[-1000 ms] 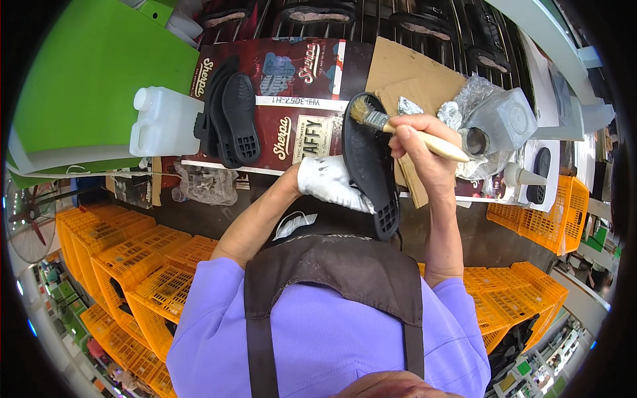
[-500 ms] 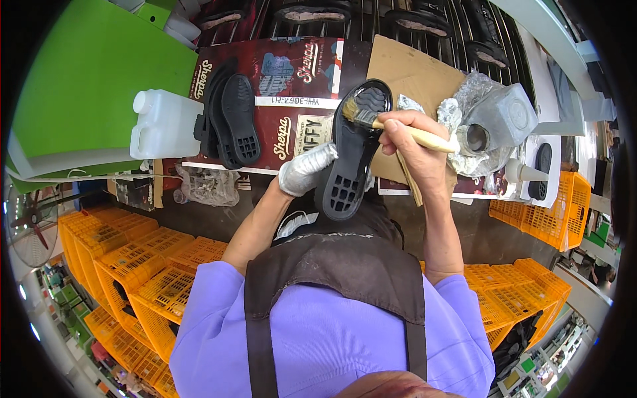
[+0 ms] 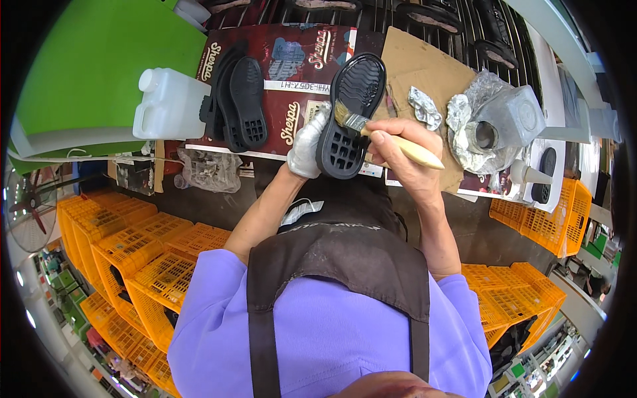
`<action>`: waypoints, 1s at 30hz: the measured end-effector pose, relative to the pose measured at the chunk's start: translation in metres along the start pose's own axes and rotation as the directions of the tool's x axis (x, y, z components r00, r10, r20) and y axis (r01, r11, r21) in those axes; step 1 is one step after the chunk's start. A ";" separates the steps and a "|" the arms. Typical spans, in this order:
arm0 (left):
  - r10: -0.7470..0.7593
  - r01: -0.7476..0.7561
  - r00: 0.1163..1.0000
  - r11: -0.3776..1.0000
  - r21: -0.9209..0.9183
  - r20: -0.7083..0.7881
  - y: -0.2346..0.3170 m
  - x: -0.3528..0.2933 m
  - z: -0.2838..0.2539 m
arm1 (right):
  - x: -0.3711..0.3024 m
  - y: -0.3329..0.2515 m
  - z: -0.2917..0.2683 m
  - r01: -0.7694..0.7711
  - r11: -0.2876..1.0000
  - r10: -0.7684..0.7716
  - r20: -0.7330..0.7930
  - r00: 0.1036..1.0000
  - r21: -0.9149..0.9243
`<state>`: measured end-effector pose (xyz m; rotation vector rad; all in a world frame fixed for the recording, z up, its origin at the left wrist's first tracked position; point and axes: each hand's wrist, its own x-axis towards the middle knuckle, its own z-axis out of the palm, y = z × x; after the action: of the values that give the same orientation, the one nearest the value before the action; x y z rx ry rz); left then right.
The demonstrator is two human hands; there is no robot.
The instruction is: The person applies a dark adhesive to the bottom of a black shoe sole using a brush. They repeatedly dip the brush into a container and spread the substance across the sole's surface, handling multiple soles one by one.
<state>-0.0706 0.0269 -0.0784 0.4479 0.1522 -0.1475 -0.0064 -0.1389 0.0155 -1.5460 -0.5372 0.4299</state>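
Presently, a black sole [image 3: 361, 93] is held above the dark red cardboard [image 3: 317, 74], in the middle part of it, and its holed end reaches past the near edge of this cardboard. By the left hand [image 3: 308, 142], covered in white, the sole is gripped along its left border; the fingers which may be placed underneath cannot be seen. By the bare right hand [image 3: 410, 178], the pale handle of a brush [image 3: 415, 152] is pinched between thumb and fingers, over the near edge of the cardboard. The sole is touched by the bristles near its left border, just beside the grid of square holes.

On the left part of the dark red cardboard, other black soles [image 3: 247, 103] are laid close together. Just beside its left edge, a white jug [image 3: 169, 106] is placed. Its right part is covered by brown cardboard [image 3: 424, 60], on which a crumpled silvery piece [image 3: 424, 108] is seen. Toward its right end, a clear container [image 3: 514, 119] is surrounded by crumpled wrapping. Beyond its far edge, dark shoe parts [image 3: 431, 18] are set in a row.
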 end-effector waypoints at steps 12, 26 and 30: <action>0.081 -0.080 0.996 0.996 -0.037 0.027 0.004 0.009 0.003 | -0.007 -0.001 0.011 0.070 0.997 -0.067 0.065 0.996 -0.041; -0.156 0.180 0.981 0.956 -0.232 0.119 0.024 0.002 0.021 | -0.006 -0.025 0.008 0.015 1.000 -0.020 0.226 0.974 0.023; -0.211 0.217 0.965 0.976 -0.021 0.157 0.030 -0.004 0.028 | 0.000 -0.025 0.002 0.055 0.998 -0.058 0.321 0.945 0.016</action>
<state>-0.0664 0.0414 -0.0404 0.3796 0.0511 -0.3898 -0.0093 -0.1367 0.0401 -1.4573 -0.8297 0.6450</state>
